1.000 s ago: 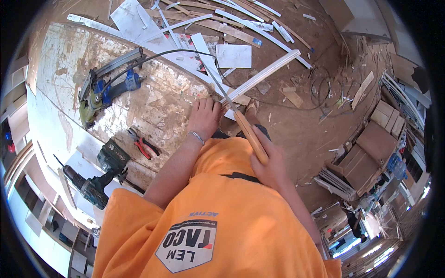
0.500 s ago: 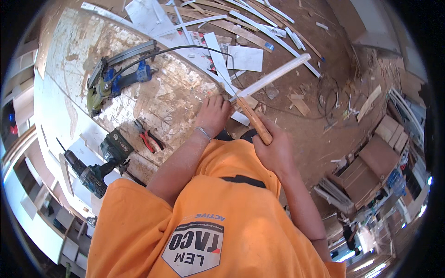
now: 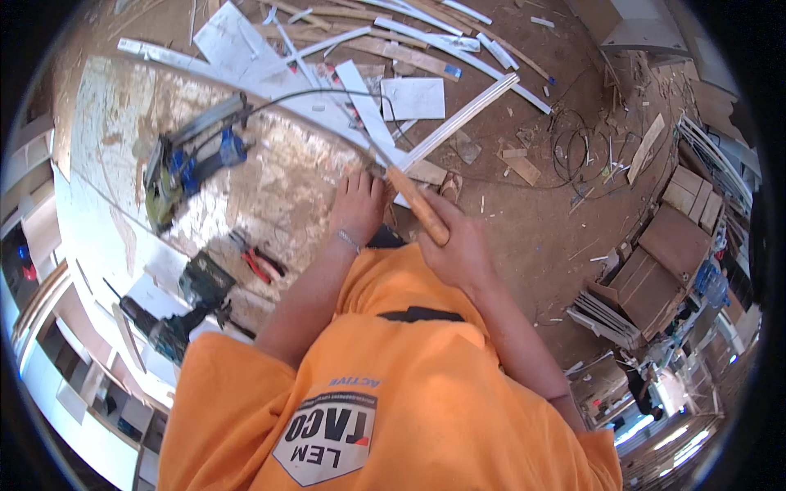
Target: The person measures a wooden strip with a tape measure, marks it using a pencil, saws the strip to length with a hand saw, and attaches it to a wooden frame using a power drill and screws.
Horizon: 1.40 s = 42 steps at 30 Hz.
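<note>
My right hand (image 3: 460,250) is closed round the straight wooden handle (image 3: 419,206) of what looks like a handsaw. Its thin blade (image 3: 378,155) is seen nearly edge-on and points away over the table edge; teeth cannot be made out. Beside the blade, my left hand (image 3: 359,200) presses down at the table's edge, its fingers bent over the near end of a long white strip (image 3: 463,121). That end is partly hidden by fingers and handle. The strip's other end juts out to the far right, past the worn worktable (image 3: 286,155).
On the table lie a blue-and-green nail gun (image 3: 192,168) with a hose, red-handled pliers (image 3: 260,260) and a dark cordless drill (image 3: 168,319). White and brown offcuts (image 3: 413,98) litter the far floor. Cable loops (image 3: 580,151) and cardboard boxes (image 3: 675,225) are to the right.
The whole view has shifted, moving the scene left and slightly up. The saw handle has come a little nearer my left hand. My left hand stays on the strip at the table edge.
</note>
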Each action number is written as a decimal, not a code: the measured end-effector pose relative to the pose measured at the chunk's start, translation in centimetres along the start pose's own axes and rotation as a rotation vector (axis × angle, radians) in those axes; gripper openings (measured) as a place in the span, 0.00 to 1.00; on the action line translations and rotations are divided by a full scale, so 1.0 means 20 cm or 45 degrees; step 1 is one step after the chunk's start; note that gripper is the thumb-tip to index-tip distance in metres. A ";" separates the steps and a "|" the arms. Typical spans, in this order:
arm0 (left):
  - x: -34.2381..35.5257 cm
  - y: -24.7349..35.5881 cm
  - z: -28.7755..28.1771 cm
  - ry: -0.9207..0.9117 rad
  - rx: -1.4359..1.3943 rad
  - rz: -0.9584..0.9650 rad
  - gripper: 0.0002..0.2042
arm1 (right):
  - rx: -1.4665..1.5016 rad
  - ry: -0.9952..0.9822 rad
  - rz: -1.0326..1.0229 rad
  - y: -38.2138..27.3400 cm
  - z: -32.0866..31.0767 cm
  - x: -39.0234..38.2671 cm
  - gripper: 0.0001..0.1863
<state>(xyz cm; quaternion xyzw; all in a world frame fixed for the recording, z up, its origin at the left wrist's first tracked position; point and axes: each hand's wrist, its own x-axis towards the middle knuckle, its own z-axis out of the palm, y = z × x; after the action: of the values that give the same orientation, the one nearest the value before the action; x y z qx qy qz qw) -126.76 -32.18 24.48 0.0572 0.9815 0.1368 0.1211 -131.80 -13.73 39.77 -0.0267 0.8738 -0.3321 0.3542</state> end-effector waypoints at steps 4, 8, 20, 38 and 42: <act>0.01 0.01 0.01 0.059 0.000 0.021 0.08 | 0.150 0.064 -0.096 0.07 -0.13 -0.27 0.37; -0.02 0.02 -0.04 -0.003 -0.058 -0.039 0.07 | -0.002 -0.053 0.036 0.12 -0.45 -0.78 0.40; -0.02 0.01 0.00 -0.001 0.002 -0.035 0.08 | 0.140 0.059 -0.102 0.10 -0.11 -0.19 0.34; -0.06 0.02 -0.04 -0.132 -0.049 0.465 0.10 | 0.330 0.035 0.090 0.15 0.02 -0.33 0.36; -0.01 0.04 -0.02 -0.120 -0.016 0.199 0.09 | 0.202 0.119 0.017 0.12 0.05 -0.15 0.38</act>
<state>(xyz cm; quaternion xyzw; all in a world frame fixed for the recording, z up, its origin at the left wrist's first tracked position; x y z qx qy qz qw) -126.60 -31.58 25.12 0.1391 0.9664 0.1491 0.1566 -128.56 -11.68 39.61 0.0229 0.8606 -0.3986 0.3161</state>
